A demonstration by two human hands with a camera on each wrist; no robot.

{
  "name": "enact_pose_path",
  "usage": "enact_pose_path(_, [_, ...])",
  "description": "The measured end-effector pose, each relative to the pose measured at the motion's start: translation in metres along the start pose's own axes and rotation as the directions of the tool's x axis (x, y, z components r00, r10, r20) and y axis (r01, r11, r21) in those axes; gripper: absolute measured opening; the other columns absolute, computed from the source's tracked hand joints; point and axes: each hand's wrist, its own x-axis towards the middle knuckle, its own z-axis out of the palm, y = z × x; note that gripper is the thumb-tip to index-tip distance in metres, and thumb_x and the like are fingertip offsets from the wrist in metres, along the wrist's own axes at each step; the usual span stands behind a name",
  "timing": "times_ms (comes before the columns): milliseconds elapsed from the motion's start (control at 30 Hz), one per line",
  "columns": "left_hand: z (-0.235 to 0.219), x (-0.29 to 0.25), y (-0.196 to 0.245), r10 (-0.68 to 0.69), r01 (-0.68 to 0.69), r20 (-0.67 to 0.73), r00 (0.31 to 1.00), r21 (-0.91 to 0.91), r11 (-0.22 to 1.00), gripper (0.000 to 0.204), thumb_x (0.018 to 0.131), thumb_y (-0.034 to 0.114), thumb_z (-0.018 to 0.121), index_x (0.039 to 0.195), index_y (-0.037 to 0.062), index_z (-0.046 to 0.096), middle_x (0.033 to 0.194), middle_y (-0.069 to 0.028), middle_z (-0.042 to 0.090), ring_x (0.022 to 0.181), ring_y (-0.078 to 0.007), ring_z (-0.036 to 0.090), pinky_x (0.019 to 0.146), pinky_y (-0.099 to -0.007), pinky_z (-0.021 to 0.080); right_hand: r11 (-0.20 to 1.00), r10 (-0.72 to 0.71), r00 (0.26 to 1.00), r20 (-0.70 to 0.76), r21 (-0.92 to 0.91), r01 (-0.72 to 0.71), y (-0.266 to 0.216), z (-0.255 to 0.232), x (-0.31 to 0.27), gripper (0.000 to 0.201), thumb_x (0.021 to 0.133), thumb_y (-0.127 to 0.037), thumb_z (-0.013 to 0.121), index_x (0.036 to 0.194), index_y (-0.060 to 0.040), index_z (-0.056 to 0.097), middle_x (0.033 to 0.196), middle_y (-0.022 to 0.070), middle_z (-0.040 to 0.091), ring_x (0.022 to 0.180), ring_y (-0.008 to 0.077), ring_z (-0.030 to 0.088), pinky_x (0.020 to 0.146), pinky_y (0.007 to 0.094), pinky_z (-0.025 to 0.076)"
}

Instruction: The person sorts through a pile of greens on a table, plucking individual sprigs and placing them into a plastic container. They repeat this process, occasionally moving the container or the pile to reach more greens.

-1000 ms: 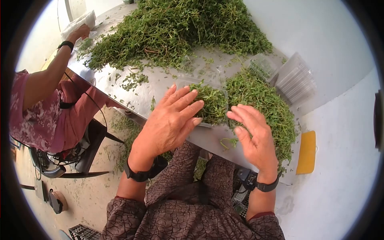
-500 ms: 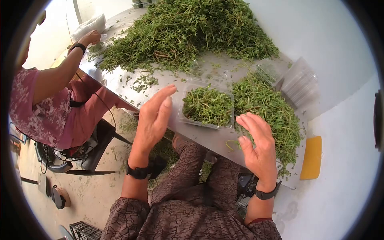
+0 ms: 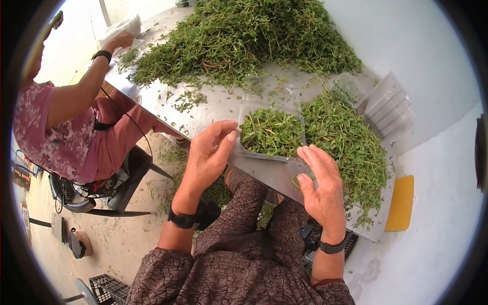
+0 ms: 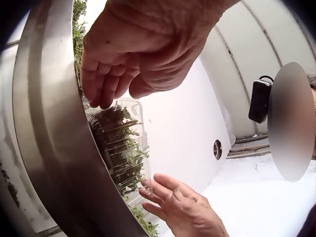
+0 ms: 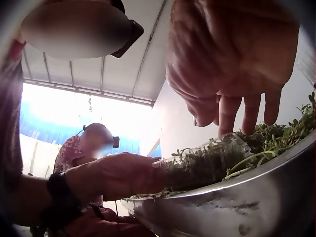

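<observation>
A clear plastic box (image 3: 301,113) filled with leafy green sprigs (image 3: 272,131) sits near the table's front edge. At its left side is my left hand (image 3: 207,156), fingers slightly bent with the fingertips right at the rim and the thumb apart from them. My right hand (image 3: 325,190) is by the box's front right corner, its fingers extended and the thumb spread away. In the left wrist view, the packed greens (image 4: 126,148) show through the box wall between both hands. The right wrist view has the right fingertips (image 5: 228,123) close over the box's end.
A large heap of greens (image 3: 254,40) covers the back of the metal table (image 3: 223,107). A smaller pile (image 3: 351,152) lies right of the box, before stacked clear containers (image 3: 389,107). A yellow board (image 3: 400,203) leans on the wall. Another person (image 3: 66,117) works at left.
My left hand lifted off the greens, swung left, then came back to the box's left rim. My right hand moved slightly toward the box's right corner.
</observation>
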Motion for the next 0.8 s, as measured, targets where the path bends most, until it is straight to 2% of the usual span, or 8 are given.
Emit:
enact_pose_path(133, [-0.002,-0.017,0.010,-0.032,0.035,0.044,0.998,-0.066,0.997,0.022,0.098,0.013,0.058,0.109,-0.0043,0.065,0.085,-0.0037,0.068,0.073,-0.0065,0.057,0.063,-0.0231,0.046,0.998,0.036,0.999,-0.005,0.045,-0.036,0.002,0.004,-0.003,0.053,0.084,0.000,0.067,0.135,-0.0005,0.052,0.127,0.0135,0.064,0.125,0.0354,0.054,0.105,0.0443,0.043])
enact_pose_path(200, [-0.001,-0.025,0.018,-0.136,0.152,0.096,0.986,-0.194,0.969,0.020,0.098,0.013,0.057,0.106,-0.0035,0.065,0.085,-0.0037,0.069,0.069,-0.0048,0.055,0.061,-0.0223,0.045,0.995,0.066,0.998,-0.017,0.075,-0.065,0.004,0.006,-0.006,0.055,0.084,0.001,0.067,0.137,-0.0008,0.051,0.131,0.0147,0.062,0.126,0.0359,0.054,0.104,0.0438,0.045])
enact_pose_path(367, [-0.009,-0.033,0.019,-0.103,0.138,0.205,0.973,-0.161,0.977,0.019,0.098,0.012,0.057,0.098,-0.0033,0.067,0.080,-0.0024,0.069,0.064,-0.0041,0.053,0.057,-0.0219,0.044,0.992,0.103,0.992,-0.079,0.084,-0.096,0.007,0.005,-0.006,0.061,0.084,0.003,0.066,0.142,-0.0009,0.046,0.140,0.0188,0.054,0.125,0.0367,0.055,0.102,0.0423,0.048])
enact_pose_path(433, [-0.009,-0.034,0.025,-0.094,0.120,0.231,0.968,-0.098,0.988,0.021,0.100,0.014,0.056,0.097,-0.0027,0.069,0.086,-0.0060,0.070,0.082,-0.0105,0.064,0.077,-0.0249,0.051,0.992,0.108,0.990,-0.090,0.076,-0.102,0.007,0.005,-0.007,0.060,0.084,0.003,0.066,0.141,-0.0003,0.047,0.140,0.0192,0.054,0.125,0.0367,0.055,0.102,0.0425,0.048])
enact_pose_path(467, [-0.009,-0.034,0.024,-0.095,0.120,0.231,0.968,-0.098,0.988,0.021,0.100,0.014,0.056,0.097,-0.0027,0.069,0.086,-0.0060,0.070,0.082,-0.0105,0.064,0.077,-0.0249,0.051,0.992,0.112,0.988,-0.103,0.068,-0.106,0.007,0.005,-0.007,0.059,0.084,0.003,0.066,0.140,0.0004,0.048,0.140,0.0196,0.054,0.126,0.0368,0.055,0.102,0.0427,0.048])
enact_pose_path(667, [0.002,-0.024,0.009,-0.115,0.104,-0.045,0.992,-0.196,0.975,0.020,0.100,0.011,0.054,0.110,-0.0040,0.063,0.094,-0.0058,0.069,0.090,-0.0131,0.066,0.079,-0.0264,0.051,0.993,0.121,0.985,-0.122,0.017,-0.120,0.002,-0.001,-0.009,0.050,0.083,0.003,0.066,0.132,0.0026,0.055,0.137,0.0211,0.056,0.123,0.0381,0.057,0.102,0.0436,0.048])
enact_pose_path(767, [0.006,-0.012,0.003,-0.065,0.041,-0.137,0.988,-0.168,0.985,0.031,0.104,0.017,0.049,0.126,-0.0024,0.055,0.123,-0.0107,0.062,0.104,-0.0156,0.064,0.082,-0.0274,0.051,0.995,0.100,0.989,-0.110,0.028,-0.097,-0.004,-0.002,-0.008,0.049,0.082,0.003,0.066,0.129,0.0029,0.057,0.134,0.0212,0.058,0.121,0.0380,0.058,0.102,0.0437,0.048])
enact_pose_path(800, [0.007,-0.008,0.001,-0.060,0.037,-0.137,0.989,-0.169,0.985,0.031,0.104,0.017,0.049,0.126,-0.0024,0.055,0.123,-0.0107,0.062,0.104,-0.0156,0.064,0.082,-0.0274,0.051,0.995,0.097,0.989,-0.114,0.026,-0.095,-0.006,-0.002,-0.008,0.049,0.082,0.003,0.066,0.129,0.0029,0.057,0.134,0.0212,0.058,0.121,0.0380,0.058,0.102,0.0437,0.048])
